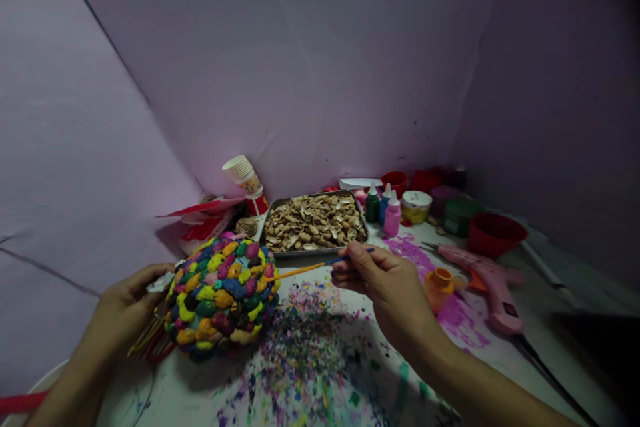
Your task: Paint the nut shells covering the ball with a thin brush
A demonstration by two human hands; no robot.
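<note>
A round ball (220, 300) covered in nut shells painted many colours is at the left of the head view. My left hand (131, 300) is closed on its left side, with a bit of white tissue-like material (161, 282) by the fingers. My right hand (385, 277) pinches a thin paintbrush (303, 269) with a blue handle end and an orange front part. The brush tip meets the ball's right side. To the right of that hand stands an uncapped orange paint bottle (438, 293), partly hidden behind my wrist.
Behind is a tray (293, 254) of nut shells, with stacked paper cups (245, 177) to its left. Paint bottles (393, 217) and a lidded tub (416, 205) stand to its right. A pink glue gun (500, 293) with a cord lies at the right. Paint spatters mark the table (200, 393).
</note>
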